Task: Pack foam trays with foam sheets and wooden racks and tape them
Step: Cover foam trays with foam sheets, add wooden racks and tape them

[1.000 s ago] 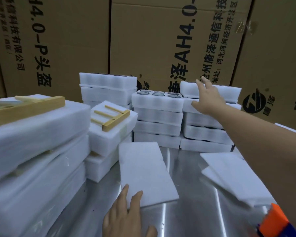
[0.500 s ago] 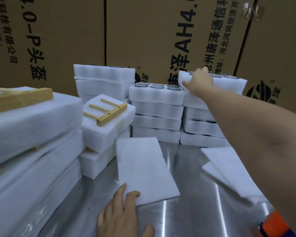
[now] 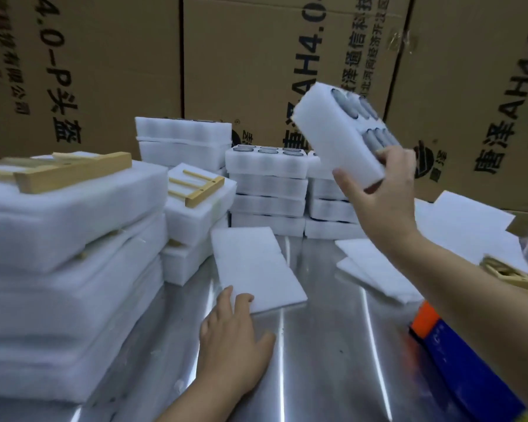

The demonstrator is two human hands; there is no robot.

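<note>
foam tray [image 3: 339, 138] looks light and squashy, though its wells hold round pieces (probably fragile, and apt to slide out while it tilts), so it is best taken across its width, not by a corner. the right hand [image 3: 384, 193] grips it so, thumb under and fingers over, raised above the far right stack [image 3: 329, 208]. the left hand [image 3: 232, 330] lies spread, fingertips on the foam sheet [image 3: 256, 266] on the bench [image 3: 333, 345]. half a second earlier the tray sat atop that stack.
</note>
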